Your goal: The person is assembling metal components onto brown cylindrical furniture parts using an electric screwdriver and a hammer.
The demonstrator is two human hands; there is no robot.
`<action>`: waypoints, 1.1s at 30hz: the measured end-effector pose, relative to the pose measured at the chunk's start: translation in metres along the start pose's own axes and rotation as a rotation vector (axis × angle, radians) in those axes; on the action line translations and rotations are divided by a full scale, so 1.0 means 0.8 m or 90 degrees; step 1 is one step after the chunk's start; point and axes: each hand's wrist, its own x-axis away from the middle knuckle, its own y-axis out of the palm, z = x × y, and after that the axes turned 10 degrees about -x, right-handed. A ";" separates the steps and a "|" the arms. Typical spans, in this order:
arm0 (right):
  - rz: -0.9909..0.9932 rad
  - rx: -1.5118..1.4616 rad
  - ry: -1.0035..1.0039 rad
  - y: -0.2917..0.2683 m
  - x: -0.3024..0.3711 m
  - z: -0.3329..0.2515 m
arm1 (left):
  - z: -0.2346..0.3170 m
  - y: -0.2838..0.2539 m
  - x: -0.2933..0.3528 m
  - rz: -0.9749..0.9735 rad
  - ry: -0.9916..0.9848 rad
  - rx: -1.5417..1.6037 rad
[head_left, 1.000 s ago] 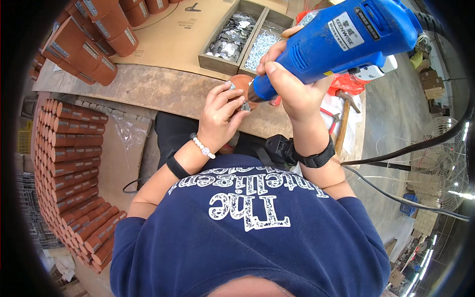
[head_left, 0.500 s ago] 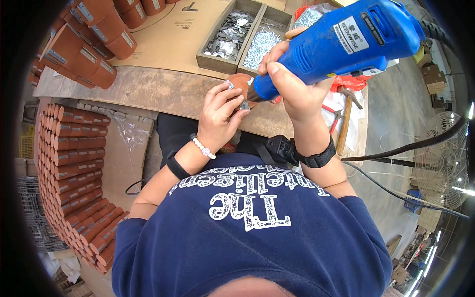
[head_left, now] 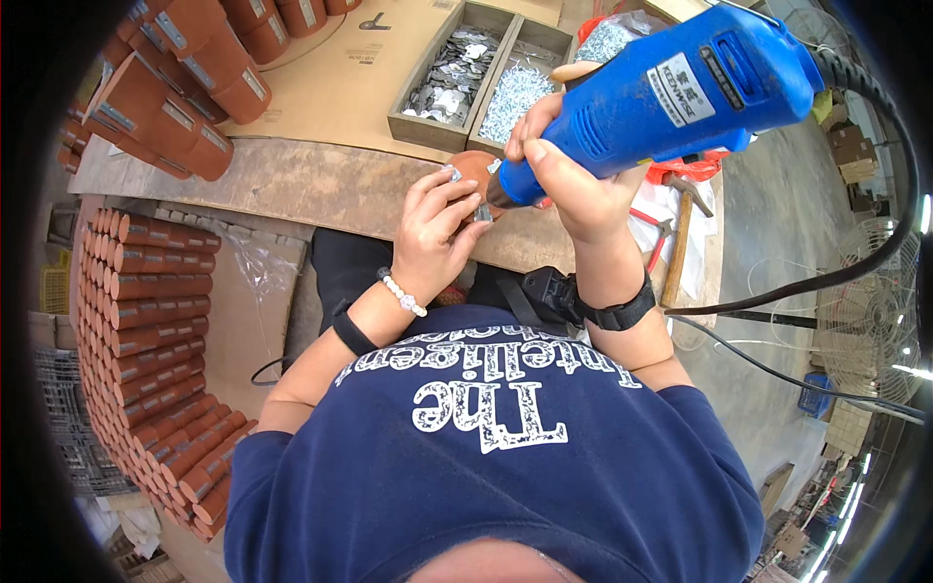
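At the table's near edge my left hand [head_left: 442,216] is closed around the side of a reddish-brown round pot [head_left: 468,162], fingers curled over it. A small silver metal piece [head_left: 483,212] shows by the thumb, and another silver piece [head_left: 495,165] lies on the pot's face. My right hand [head_left: 569,185] wraps round the narrow front of a large blue corded power tool [head_left: 632,112]. Its dark tapered tip [head_left: 498,189] points left and meets the pot next to my left fingers. The exact contact point is hidden.
Beyond the pot stand wooden trays of flat metal plates [head_left: 449,83] and silver screws [head_left: 517,97]. A hammer [head_left: 680,233] and red-handled pliers [head_left: 659,238] lie to the right. Reddish-brown pots [head_left: 160,112] stand back left; more are stacked [head_left: 160,311] below. A black cable [head_left: 826,291] hangs right.
The blue power tool has shifted slightly left and down in view, with my right hand still around it. My left hand stays at the pot almost unmoved.
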 end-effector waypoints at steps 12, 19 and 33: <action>-0.026 -0.010 0.026 -0.003 0.000 -0.003 | -0.001 -0.001 -0.001 -0.017 0.003 0.002; -0.026 -0.036 0.025 -0.005 0.002 0.001 | 0.001 -0.005 -0.002 -0.032 0.010 0.001; 0.054 -0.109 -0.022 -0.022 0.018 -0.008 | -0.014 -0.031 -0.024 -0.062 -0.037 0.006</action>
